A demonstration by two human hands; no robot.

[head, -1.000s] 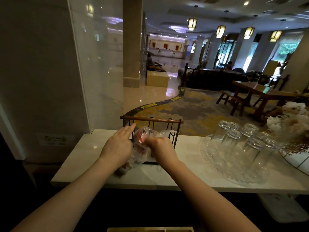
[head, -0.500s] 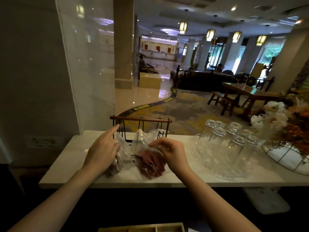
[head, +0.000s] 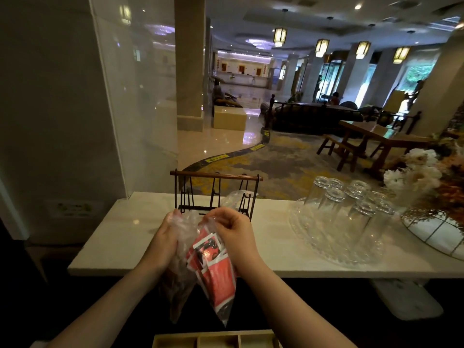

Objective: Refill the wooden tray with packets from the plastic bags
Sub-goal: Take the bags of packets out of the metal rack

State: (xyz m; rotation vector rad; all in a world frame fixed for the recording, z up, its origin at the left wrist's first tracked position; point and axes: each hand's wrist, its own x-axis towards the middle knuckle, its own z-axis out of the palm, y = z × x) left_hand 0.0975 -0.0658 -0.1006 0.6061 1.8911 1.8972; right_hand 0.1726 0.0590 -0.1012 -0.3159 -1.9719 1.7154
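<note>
Currently two plastic bags are held above the surface's near edge: a dark-filled bag [head: 179,285] gripped by the left hand [head: 164,241], the red packets' bag [head: 213,270] pinched by the right hand [head: 234,233]. Next, packets must be emptied into the wooden tray [head: 216,340] below.

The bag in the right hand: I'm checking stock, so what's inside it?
The clear plastic bag held by the right hand holds red packets with dark pictures. Their count and wording can't be read; overlapping packets hide any behind.
</note>
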